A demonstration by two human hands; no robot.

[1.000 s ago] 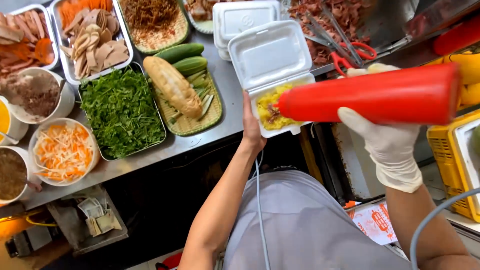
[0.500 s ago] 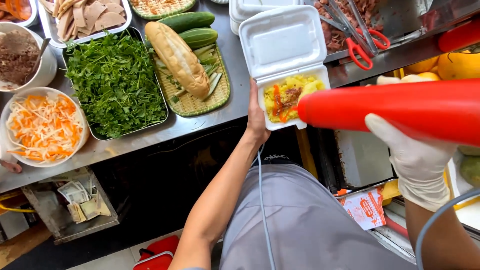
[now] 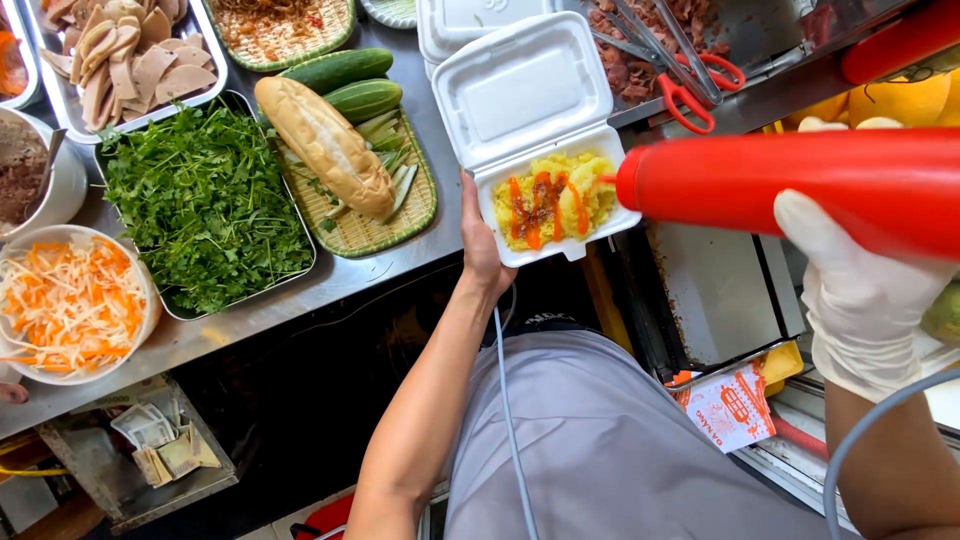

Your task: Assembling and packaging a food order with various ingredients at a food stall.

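At the far left edge a round white bowl of shredded carrot and white radish (image 3: 70, 305) sits on the steel table (image 3: 340, 285), with a metal bowl of brown filling (image 3: 35, 175) just above it. Next comes a metal tray heaped with green herbs (image 3: 205, 205), and behind it a tray of pale sliced sausage (image 3: 125, 55). To the right of the herbs lies a woven green tray (image 3: 400, 215) carrying a baguette (image 3: 325, 145), two whole cucumbers (image 3: 350, 85) and some cucumber strips. Below the table's edge, a small open drawer holds folded banknotes (image 3: 160, 445). Near the middle, the left hand (image 3: 482, 245) is bare and wrapped around the left side of an open white foam box (image 3: 525, 95), thumb on the rim, holding it at the table's front edge; the lid stands open toward the back. Inside the lower half lies yellow sticky rice (image 3: 552, 200) streaked with orange-red sauce. Just right of the box, the nozzle of a large red squeeze bottle (image 3: 800, 185) points at the rice, almost touching the box's right rim. The right hand (image 3: 865, 300), in a white glove, is closed around the bottle's body from below. Behind the box, red-handled scissors (image 3: 690, 80) rest on a tray of shredded meat (image 3: 625, 45).
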